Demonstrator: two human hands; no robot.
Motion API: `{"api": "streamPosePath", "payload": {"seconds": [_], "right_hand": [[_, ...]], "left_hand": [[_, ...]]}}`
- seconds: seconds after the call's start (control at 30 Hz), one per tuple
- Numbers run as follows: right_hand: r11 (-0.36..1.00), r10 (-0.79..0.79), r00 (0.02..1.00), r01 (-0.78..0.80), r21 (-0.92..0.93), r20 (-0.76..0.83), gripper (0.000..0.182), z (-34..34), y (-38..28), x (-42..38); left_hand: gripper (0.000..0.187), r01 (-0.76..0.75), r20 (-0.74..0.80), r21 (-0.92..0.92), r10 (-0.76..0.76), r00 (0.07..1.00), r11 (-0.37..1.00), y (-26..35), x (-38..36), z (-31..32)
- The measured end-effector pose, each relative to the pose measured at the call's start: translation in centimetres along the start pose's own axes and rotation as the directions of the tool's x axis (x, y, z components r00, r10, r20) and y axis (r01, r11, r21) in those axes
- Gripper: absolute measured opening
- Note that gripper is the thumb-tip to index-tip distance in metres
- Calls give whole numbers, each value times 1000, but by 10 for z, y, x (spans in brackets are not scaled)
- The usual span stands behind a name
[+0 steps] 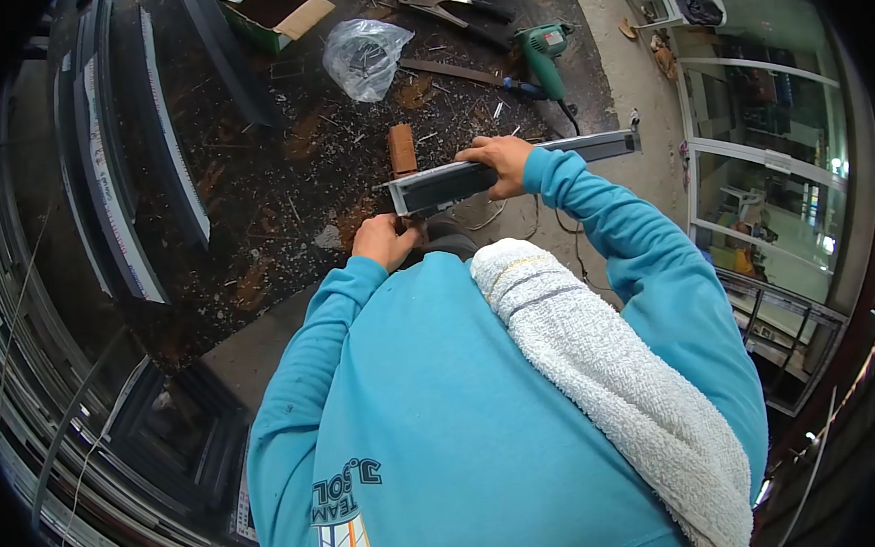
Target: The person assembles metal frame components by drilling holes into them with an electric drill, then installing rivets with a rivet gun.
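A long dark metal profile (442, 187) with pale edges lies across the front edge of the dark workbench, its right end reaching past the bench. My right hand (496, 165) is wrapped over the middle of it. Near its left end, my left hand (385, 241) is closed at the bench edge; whatever its fingers hold, if anything, is hidden. A reddish-brown block (402, 149) stands just behind the profile's left part.
Metal shavings litter the workbench (243, 200). Farther back are a plastic bag (366, 59), a green power drill (545, 58), a riveter (446, 10), a file (460, 73) and an open box (276, 11). Long profiles (105, 163) lie at left; glazed frames (766, 158) stand right.
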State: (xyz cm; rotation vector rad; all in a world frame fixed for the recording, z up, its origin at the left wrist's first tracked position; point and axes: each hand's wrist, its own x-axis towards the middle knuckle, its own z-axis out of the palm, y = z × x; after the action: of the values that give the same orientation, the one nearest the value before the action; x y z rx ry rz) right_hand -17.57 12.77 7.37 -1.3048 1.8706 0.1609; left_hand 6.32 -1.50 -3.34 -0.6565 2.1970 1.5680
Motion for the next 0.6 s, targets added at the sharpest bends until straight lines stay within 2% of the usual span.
{"api": "streamPosePath", "payload": {"seconds": [0.03, 0.13, 0.23, 0.3, 0.33, 0.47, 0.5, 0.53, 0.57, 0.6], "right_hand": [[1000, 14, 1000, -14, 16, -5, 74, 0, 3, -1], [998, 51, 999, -51, 36, -3, 75, 0, 11, -6], [997, 60, 998, -59, 44, -9, 76, 11, 19, -1], [998, 62, 998, -62, 16, -11, 76, 15, 22, 6], [999, 49, 999, -49, 1, -1, 76, 15, 18, 7], [997, 8, 999, -5, -71, 38, 78, 5, -20, 29], [991, -21, 1000, 24, -128, 21, 76, 2, -39, 36], [993, -12, 999, 17, -120, 38, 68, 2, -56, 46], [989, -21, 999, 27, -145, 42, 59, -5, -78, 53], [990, -88, 996, 86, -113, -18, 52, 1, -85, 65]], "left_hand": [[45, 9, 7, -77, -8, 1000, 997, 3, -2, 2], [40, 42, 39, -79, -39, 998, 996, 10, -3, 3], [40, -21, 14, -146, 24, 1000, 989, 19, -9, 2], [38, -20, 3, -103, 21, 1000, 994, 10, -6, 8], [37, -20, 1, -81, 20, 1000, 996, 6, -5, 10], [34, -25, -14, -182, 23, 1000, 983, -8, -28, -19], [35, -78, -95, -156, 64, 993, 985, -21, -37, -23], [35, -53, -117, -153, 35, 993, 987, -36, -44, -28], [30, -51, -140, -204, 23, 990, 978, -39, -55, -39], [27, -43, -153, -349, -12, 988, 936, -52, -63, -42]]}}
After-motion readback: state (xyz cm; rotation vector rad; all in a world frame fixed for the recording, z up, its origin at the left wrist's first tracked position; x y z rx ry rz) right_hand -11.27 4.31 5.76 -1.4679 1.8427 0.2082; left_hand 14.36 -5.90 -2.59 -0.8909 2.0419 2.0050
